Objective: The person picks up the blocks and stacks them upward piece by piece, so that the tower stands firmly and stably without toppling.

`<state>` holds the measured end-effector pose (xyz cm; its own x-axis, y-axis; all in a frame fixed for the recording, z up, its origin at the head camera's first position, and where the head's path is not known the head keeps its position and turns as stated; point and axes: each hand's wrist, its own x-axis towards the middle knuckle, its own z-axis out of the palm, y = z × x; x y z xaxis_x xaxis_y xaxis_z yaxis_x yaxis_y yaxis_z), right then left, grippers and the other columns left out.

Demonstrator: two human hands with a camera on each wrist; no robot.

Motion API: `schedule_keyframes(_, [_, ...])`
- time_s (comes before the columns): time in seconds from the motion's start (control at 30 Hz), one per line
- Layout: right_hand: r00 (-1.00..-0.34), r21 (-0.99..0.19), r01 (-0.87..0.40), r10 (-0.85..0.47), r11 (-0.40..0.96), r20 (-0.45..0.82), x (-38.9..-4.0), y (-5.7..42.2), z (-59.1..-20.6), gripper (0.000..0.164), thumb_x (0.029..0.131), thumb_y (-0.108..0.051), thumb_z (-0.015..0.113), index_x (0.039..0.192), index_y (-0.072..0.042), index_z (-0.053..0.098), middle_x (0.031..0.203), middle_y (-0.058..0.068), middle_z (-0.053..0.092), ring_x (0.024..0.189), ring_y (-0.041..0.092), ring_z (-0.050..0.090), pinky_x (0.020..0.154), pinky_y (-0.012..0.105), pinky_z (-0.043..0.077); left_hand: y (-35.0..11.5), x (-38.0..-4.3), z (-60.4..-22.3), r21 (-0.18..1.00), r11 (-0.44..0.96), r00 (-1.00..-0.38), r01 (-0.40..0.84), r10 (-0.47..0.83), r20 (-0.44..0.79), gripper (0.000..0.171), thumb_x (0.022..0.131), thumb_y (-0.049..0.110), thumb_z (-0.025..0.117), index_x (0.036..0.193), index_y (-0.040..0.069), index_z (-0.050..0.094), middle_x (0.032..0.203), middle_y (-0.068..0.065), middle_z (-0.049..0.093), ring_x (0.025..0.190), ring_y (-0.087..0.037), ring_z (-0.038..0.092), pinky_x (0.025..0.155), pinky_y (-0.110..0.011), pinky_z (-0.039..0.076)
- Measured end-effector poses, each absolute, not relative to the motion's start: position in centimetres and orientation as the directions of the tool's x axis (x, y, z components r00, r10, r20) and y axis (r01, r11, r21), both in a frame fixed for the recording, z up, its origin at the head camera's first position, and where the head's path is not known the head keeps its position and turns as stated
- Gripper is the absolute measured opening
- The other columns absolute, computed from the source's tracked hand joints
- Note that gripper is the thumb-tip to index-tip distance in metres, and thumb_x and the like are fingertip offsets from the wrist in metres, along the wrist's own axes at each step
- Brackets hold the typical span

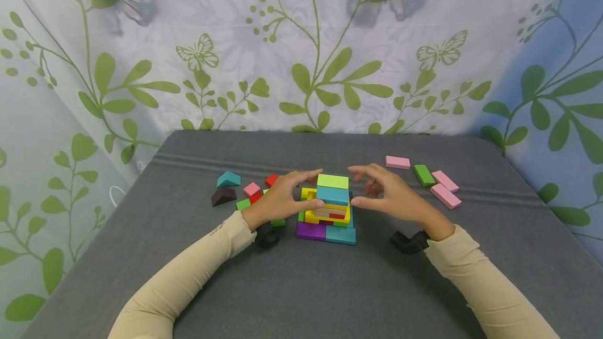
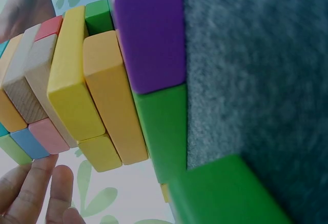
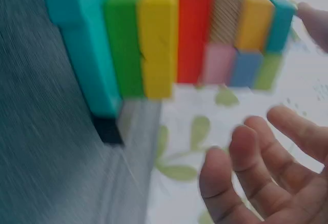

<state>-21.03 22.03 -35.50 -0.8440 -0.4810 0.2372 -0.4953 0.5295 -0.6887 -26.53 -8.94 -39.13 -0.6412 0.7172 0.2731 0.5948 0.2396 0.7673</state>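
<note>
A stepped tower of colored wooden blocks stands mid-table, with a lime block [image 1: 333, 181] and a teal block [image 1: 332, 194] on top. Purple [image 1: 311, 231] and teal base blocks form its front edge. At the tower's left side is my left hand [image 1: 280, 198], its fingers extended and the thumb tip overlapping the upper layers. In the left wrist view its fingertips [image 2: 38, 175] come right up to the blue and pink blocks. My right hand [image 1: 393, 192] hovers by the right side, fingers loosely bent, holding nothing. The right wrist view shows a gap between those fingers [image 3: 243, 144] and the stack.
Left of the tower lie a teal triangular block [image 1: 229, 179], a dark brown one [image 1: 223, 196], and several red, pink and green blocks, partly hidden by the left hand. Pink blocks [image 1: 445, 196] and a green block [image 1: 424, 175] lie right on the grey tabletop [image 1: 301, 292]. A patterned curtain hangs behind.
</note>
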Motion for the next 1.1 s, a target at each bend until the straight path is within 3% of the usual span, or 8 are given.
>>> schedule_keyframes(0.3, [-0.845,-0.583,-0.532,-0.426,0.614,0.323,-21.2,28.0,-33.5,0.041,0.097,0.0,0.078,0.137,-0.001,0.071,0.127,0.016,0.073,0.096,0.004,0.066,0.081,0.023,0.055,-8.7,-26.5,-39.0,0.763,0.258,-0.648,0.593,0.716,0.261,0.083,0.094,0.038,0.081,0.162,0.004,0.048,0.147,-0.019,0.064,0.135,-0.04,0.058,0.111,-0.061,0.047])
schedule_keyframes(0.47, [-0.9,-0.593,-0.435,-0.338,0.677,0.274,-21.3,31.8,-33.0,0.033,0.1,-0.002,0.075,0.133,-0.001,0.073,0.114,-0.006,0.075,0.091,0.003,0.066,0.076,0.021,0.056,-8.7,-26.5,-39.0,0.76,0.255,-0.644,0.598,0.717,0.266,0.082,0.094,0.033,0.082,0.161,0.002,0.048,0.147,-0.018,0.064,0.133,-0.037,0.059,0.11,-0.061,0.047])
schedule_keyframes(0.53, [-0.928,-0.614,-0.373,-0.299,0.696,0.224,-21.3,33.3,-33.0,0.033,0.101,-0.003,0.074,0.134,0.0,0.071,0.113,-0.009,0.073,0.09,0.002,0.067,0.073,0.023,0.056,-8.7,-26.4,-39.0,0.759,0.257,-0.645,0.599,0.716,0.266,0.081,0.094,0.03,0.082,0.161,0.001,0.048,0.147,-0.018,0.064,0.133,-0.036,0.06,0.11,-0.061,0.048])
schedule_keyframes(0.7, [-0.969,-0.613,-0.238,-0.225,0.754,0.101,-21.6,36.5,-33.7,0.038,0.103,-0.007,0.072,0.138,0.006,0.067,0.122,0.017,0.073,0.095,-0.004,0.064,0.074,0.024,0.057,-8.7,-26.5,-39.1,0.759,0.261,-0.65,0.596,0.711,0.266,0.079,0.094,0.026,0.082,0.16,-0.001,0.048,0.146,-0.017,0.065,0.132,-0.034,0.061,0.108,-0.06,0.049])
schedule_keyframes(0.77, [-0.978,-0.604,-0.188,-0.204,0.774,0.043,-21.6,37.6,-34.0,0.04,0.104,-0.01,0.072,0.14,0.008,0.065,0.128,0.025,0.07,0.101,0.002,0.066,0.076,0.025,0.057,-8.7,-26.5,-39.2,0.757,0.263,-0.652,0.598,0.709,0.27,0.078,0.094,0.026,0.082,0.16,-0.001,0.049,0.145,-0.016,0.066,0.13,-0.033,0.061,0.107,-0.06,0.05])
schedule_keyframes(0.9, [-0.981,-0.571,-0.108,-0.18,0.814,-0.07,-21.5,39.7,-34.9,0.042,0.106,-0.013,0.07,0.14,0.011,0.062,0.131,0.031,0.067,0.114,0.036,0.07,0.084,0.036,0.06,-8.6,-26.5,-39.2,0.753,0.264,-0.654,0.602,0.705,0.276,0.077,0.093,0.022,0.083,0.16,0.0,0.05,0.143,-0.016,0.067,0.128,-0.032,0.062,0.106,-0.059,0.05])
schedule_keyframes(0.97, [-0.977,-0.546,-0.085,-0.177,0.833,-0.118,-21.4,40.7,-35.3,0.043,0.106,-0.013,0.07,0.139,0.013,0.061,0.129,0.032,0.067,0.116,0.046,0.068,0.085,0.042,0.06,-8.6,-26.4,-39.1,0.752,0.262,-0.653,0.605,0.704,0.28,0.077,0.093,0.021,0.083,0.16,0.0,0.05,0.142,-0.016,0.067,0.128,-0.032,0.062,0.106,-0.059,0.051])
schedule_keyframes(1.1, [-0.966,-0.528,-0.034,-0.163,0.848,-0.2,-21.3,42.1,-35.9,0.044,0.103,-0.011,0.072,0.135,0.017,0.059,0.12,0.027,0.071,0.103,0.033,0.07,0.082,0.042,0.061,-8.5,-26.5,-39.1,0.751,0.257,-0.649,0.608,0.706,0.283,0.077,0.093,0.02,0.084,0.159,0.0,0.05,0.141,-0.016,0.068,0.127,-0.034,0.063,0.106,-0.058,0.051])
